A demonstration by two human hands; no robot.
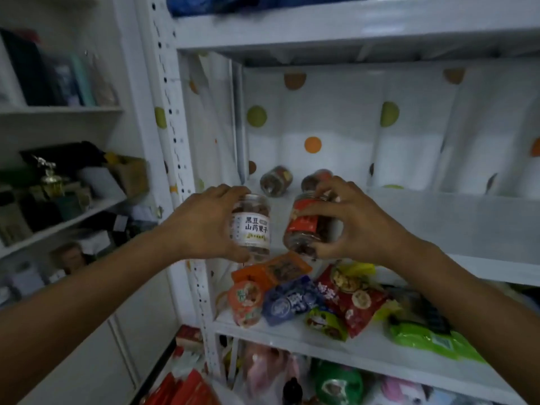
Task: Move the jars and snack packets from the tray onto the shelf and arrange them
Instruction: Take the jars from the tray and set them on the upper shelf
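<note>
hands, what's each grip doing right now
left hand: holds the white-label jar
right hand: holds the red-label jar

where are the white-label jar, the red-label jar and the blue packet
white-label jar (pixel 253 228): head view, on its white label
red-label jar (pixel 304 223): head view, on its red label
blue packet (pixel 292 301): head view, middle of its front

A white shelf (pixel 453 226), its white cloth (pixel 336 118) dotted green, orange and brown; a white-labelled jar (pixel 252 229), a red-labelled jar (pixel 302 226); packets (pixel 292 299) orange, blue, red, green.
</note>
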